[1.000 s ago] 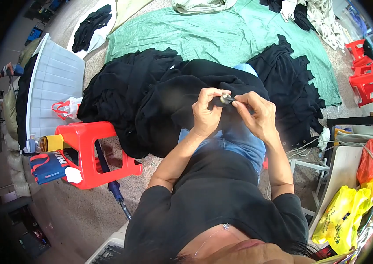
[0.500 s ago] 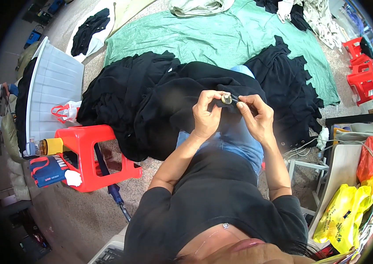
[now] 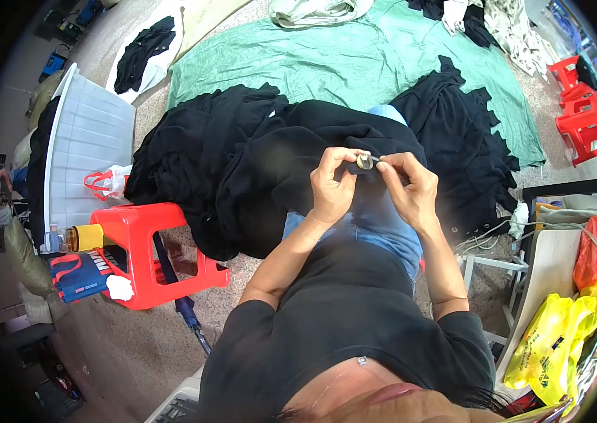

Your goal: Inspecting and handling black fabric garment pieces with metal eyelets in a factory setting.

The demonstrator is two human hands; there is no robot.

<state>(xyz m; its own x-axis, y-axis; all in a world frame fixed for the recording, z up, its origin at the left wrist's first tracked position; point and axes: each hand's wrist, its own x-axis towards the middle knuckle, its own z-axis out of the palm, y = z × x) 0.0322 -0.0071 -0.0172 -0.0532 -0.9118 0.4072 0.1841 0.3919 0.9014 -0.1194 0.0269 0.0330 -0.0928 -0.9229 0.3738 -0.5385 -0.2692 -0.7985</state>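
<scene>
Over the lap, on the heap of black cloth garments, the left hand pinches a small round pale button-like piece, fingers curled shut on it. The right hand pinches its other edge. Keeping both pinches tight and the cloth taut beneath looks wise.

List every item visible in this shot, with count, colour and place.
small round piece: one, pale, pinched between both hands
black garments: a heap, black, on the lap and floor ahead
green sheet: one, green, spread beyond the heap
red stool: one, red, at the left
red stools: two or more, red, far right
white crate: one, white, far left
yellow bag: one, yellow, lower right
left hand: grip on the piece
right hand: grip on the piece
</scene>
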